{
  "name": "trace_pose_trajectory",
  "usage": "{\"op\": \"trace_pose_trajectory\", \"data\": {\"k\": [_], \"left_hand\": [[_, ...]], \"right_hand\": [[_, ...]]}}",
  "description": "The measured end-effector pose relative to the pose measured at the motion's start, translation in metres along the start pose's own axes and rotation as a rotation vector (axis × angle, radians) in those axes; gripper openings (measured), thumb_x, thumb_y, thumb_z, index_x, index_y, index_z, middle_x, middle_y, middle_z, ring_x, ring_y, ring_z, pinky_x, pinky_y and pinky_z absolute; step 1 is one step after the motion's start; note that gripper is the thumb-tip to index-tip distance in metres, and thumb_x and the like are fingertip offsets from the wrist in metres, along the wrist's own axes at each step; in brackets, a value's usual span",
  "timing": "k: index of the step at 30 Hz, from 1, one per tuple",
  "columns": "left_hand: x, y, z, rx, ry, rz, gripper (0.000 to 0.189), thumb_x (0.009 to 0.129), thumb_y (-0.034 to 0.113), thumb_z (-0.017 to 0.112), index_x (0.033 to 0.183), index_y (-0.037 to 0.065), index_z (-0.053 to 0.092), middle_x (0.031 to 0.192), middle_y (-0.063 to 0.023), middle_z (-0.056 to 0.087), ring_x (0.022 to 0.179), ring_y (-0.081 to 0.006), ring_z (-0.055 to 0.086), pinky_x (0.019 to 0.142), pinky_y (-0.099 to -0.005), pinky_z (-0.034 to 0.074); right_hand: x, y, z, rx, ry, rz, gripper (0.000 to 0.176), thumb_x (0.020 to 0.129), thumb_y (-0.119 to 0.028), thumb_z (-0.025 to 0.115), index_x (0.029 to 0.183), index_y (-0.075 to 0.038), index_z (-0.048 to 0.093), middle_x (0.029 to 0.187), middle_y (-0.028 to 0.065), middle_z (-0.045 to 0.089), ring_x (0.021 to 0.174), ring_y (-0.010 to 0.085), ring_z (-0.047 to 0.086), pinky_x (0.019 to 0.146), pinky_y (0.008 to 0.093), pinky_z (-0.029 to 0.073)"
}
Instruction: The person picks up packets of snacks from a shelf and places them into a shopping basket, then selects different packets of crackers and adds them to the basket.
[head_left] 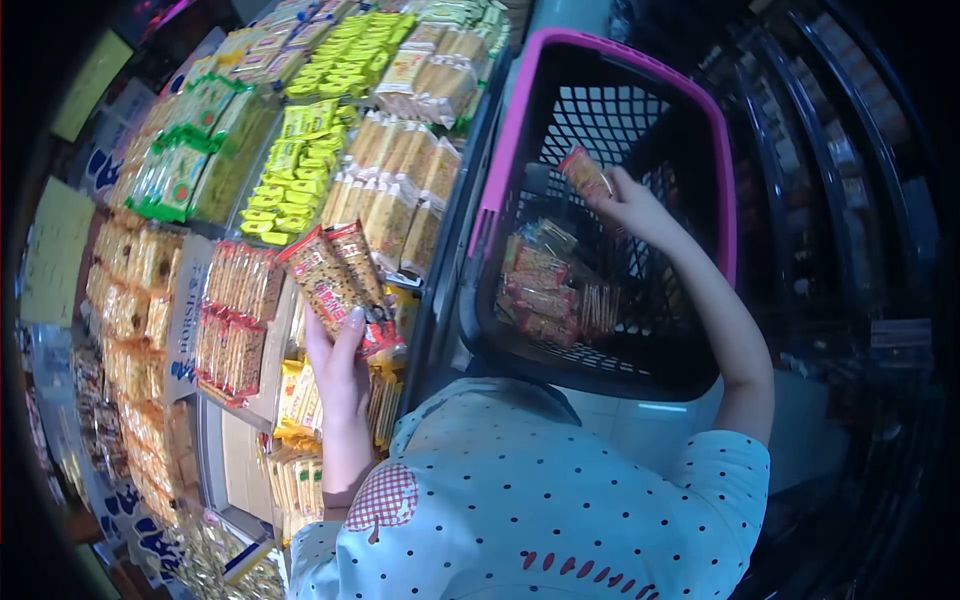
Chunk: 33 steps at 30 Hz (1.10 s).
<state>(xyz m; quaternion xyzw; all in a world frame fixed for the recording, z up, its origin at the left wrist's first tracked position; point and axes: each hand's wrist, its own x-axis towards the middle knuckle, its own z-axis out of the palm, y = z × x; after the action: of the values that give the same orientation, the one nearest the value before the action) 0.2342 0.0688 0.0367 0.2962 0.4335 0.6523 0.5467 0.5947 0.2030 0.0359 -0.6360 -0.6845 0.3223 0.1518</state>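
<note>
My left hand (pixel 340 355) is closed around two snack packets (pixel 330 280) with red ends and seeded crackers showing through the clear film. They are held above the shelf's rows of packaged biscuits. Over the black shopping basket (pixel 490 290), my right hand (pixel 632 208) grips one similar snack packet (pixel 585 175) with a red end. Inside the basket, several red-trimmed cracker packets (pixel 540 290) lie at the bottom, below my right hand. The basket has a pink handle (pixel 725 150) along its rim.
Left of the basket, a display shelf holds yellow-green packets (pixel 295 165), green packs (pixel 180 165), red-edged cracker packs (pixel 230 320) and pale wafer packs (pixel 390 180). A cardboard-lined bin (pixel 240 455) sits near my left forearm. Dark shelving (pixel 800 160) stands at the right.
</note>
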Motion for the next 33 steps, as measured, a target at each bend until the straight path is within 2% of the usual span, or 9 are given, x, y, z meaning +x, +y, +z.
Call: {"op": "trace_pose_trajectory", "data": {"k": [3, 6, 10, 12, 18, 27, 29, 31, 33], "left_hand": [[0.001, -0.004, -0.006, 0.039, 0.007, -0.027, 0.056, 0.081, 0.0, 0.052, 0.131, 0.0, 0.028, 0.117, -0.0145, 0.049, 0.103, -0.0213, 0.054, 0.088, -0.0345, 0.045], [-0.003, 0.0, -0.002, 0.074, 0.045, -0.012, 0.056, 0.081, 0.0, 0.052, 0.131, 0.0, 0.029, 0.117, -0.0144, 0.049, 0.103, -0.0211, 0.053, 0.089, -0.0345, 0.044], [-0.004, 0.0, -0.013, 0.1, 0.1, 0.014, 0.055, 0.081, 0.004, 0.053, 0.131, 0.0, 0.03, 0.116, -0.0135, 0.05, 0.101, -0.0204, 0.054, 0.089, -0.0346, 0.044], [-0.004, -0.002, -0.023, 0.129, 0.106, 0.031, 0.055, 0.081, 0.006, 0.055, 0.131, 0.001, 0.031, 0.114, -0.0128, 0.051, 0.099, -0.0196, 0.055, 0.086, -0.0335, 0.046], [-0.003, -0.007, -0.03, 0.135, 0.177, 0.039, 0.057, 0.081, 0.006, 0.055, 0.131, -0.001, 0.03, 0.111, -0.0125, 0.052, 0.097, -0.0185, 0.055, 0.084, -0.0314, 0.047], [0.002, -0.006, -0.01, 0.134, 0.085, -0.002, 0.055, 0.08, 0.005, 0.056, 0.129, -0.001, 0.031, 0.113, -0.0123, 0.051, 0.1, -0.0188, 0.053, 0.088, -0.0314, 0.043], [0.001, -0.005, -0.007, 0.155, 0.056, -0.009, 0.058, 0.08, 0.005, 0.056, 0.131, -0.001, 0.029, 0.117, -0.0129, 0.048, 0.103, -0.0194, 0.052, 0.09, -0.0321, 0.041], [-0.001, -0.004, -0.001, 0.207, -0.008, 0.063, 0.062, 0.079, 0.005, 0.057, 0.133, 0.0, 0.025, 0.12, -0.0133, 0.046, 0.106, -0.0207, 0.05, 0.093, -0.0337, 0.04], [-0.004, -0.007, -0.001, 0.271, -0.048, 0.08, 0.071, 0.076, 0.011, 0.064, 0.133, 0.0, 0.023, 0.121, -0.0133, 0.044, 0.108, -0.0212, 0.048, 0.094, -0.034, 0.039]], "right_hand": [[0.005, 0.04, 0.033, -0.409, -0.326, 0.096, 0.054, 0.079, -0.038, 0.057, 0.107, 0.005, 0.042, 0.097, 0.0267, 0.059, 0.092, 0.037, 0.058, 0.079, 0.0406, 0.046], [0.007, 0.069, 0.08, -0.361, -0.694, 0.069, 0.066, 0.078, -0.036, 0.06, 0.122, 0.006, 0.036, 0.106, 0.0258, 0.056, 0.098, 0.0334, 0.056, 0.081, 0.0379, 0.045], [0.004, 0.089, 0.137, -0.456, -0.794, -0.019, 0.07, 0.075, -0.034, 0.063, 0.126, 0.005, 0.035, 0.111, 0.0241, 0.055, 0.101, 0.0325, 0.055, 0.085, 0.0359, 0.044], [0.002, 0.095, 0.156, -0.436, -0.974, 0.032, 0.065, 0.074, -0.033, 0.063, 0.124, 0.002, 0.04, 0.11, 0.0233, 0.055, 0.101, 0.0311, 0.056, 0.084, 0.0349, 0.044], [-0.001, 0.139, 0.196, -0.584, -0.925, -0.19, 0.04, 0.076, -0.034, 0.061, 0.1, -0.002, 0.063, 0.103, 0.0152, 0.061, 0.093, 0.0289, 0.06, 0.079, 0.0381, 0.047], [-0.008, 0.077, 0.16, -0.797, -0.904, -0.094, 0.03, 0.085, -0.029, 0.05, 0.101, -0.005, 0.06, 0.095, 0.0166, 0.062, 0.088, 0.03, 0.061, 0.075, 0.0379, 0.048], [0.005, 0.038, 0.115, -0.626, -0.713, -0.018, 0.03, 0.085, -0.029, 0.051, 0.094, -0.003, 0.062, 0.089, 0.0177, 0.062, 0.084, 0.0305, 0.061, 0.074, 0.0389, 0.048], [0.02, 0.017, 0.084, -0.327, -0.286, -0.214, 0.032, 0.082, -0.032, 0.058, 0.087, -0.001, 0.062, 0.081, 0.0145, 0.063, 0.078, 0.0255, 0.063, 0.07, 0.0338, 0.05], [0.012, -0.035, 0.047, 0.078, -0.185, -0.197, 0.032, 0.084, -0.031, 0.058, 0.086, 0.0, 0.06, 0.071, 0.0115, 0.06, 0.066, 0.0199, 0.06, 0.064, 0.0295, 0.047]]}}
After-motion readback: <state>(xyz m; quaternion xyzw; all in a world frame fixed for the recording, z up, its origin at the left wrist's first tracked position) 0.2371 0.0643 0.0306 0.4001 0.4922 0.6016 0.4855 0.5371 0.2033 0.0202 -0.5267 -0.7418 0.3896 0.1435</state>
